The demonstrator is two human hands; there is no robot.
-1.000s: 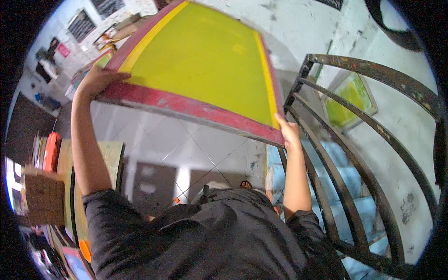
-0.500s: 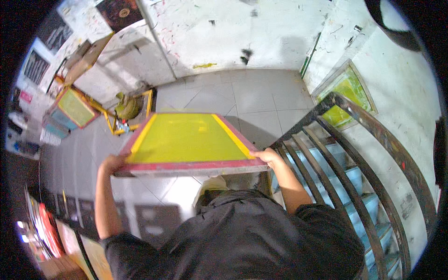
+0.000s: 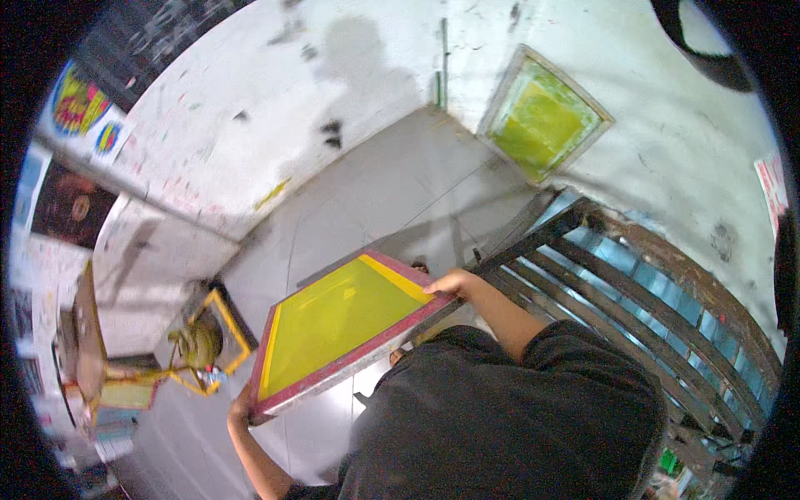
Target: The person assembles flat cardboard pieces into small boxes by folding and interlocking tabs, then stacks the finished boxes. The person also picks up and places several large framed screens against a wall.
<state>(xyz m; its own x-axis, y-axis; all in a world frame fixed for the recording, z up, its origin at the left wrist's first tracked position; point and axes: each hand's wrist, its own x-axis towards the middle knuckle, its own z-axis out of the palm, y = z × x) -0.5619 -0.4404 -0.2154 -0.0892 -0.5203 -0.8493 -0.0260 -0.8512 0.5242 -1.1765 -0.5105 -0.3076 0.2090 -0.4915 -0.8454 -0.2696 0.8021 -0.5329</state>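
Between my two hands I carry a screen printing frame (image 3: 333,325), held in the air before my body. It has yellow-green mesh, yellow strips along two sides and a reddish-pink rim. My left hand (image 3: 242,406) is closed round its near left corner. At the near right corner my right hand (image 3: 452,284) grips the rim, thumb on top. The fingers under the frame are hidden on both sides. The frame tilts in the view, its right end farther up than its left.
Dark metal stair railing (image 3: 617,283) with bluish steps rises close on my right. Another green-meshed screen (image 3: 546,121) leans against the far right wall. To the left, a greenish rounded container (image 3: 198,343) stands among yellow frames (image 3: 231,321) on the grey tiled floor (image 3: 392,187).
My view has turned to the right, so the walls and leaning screen shift leftward. The held frame now slants, its left end lower. Both hands keep their grip.
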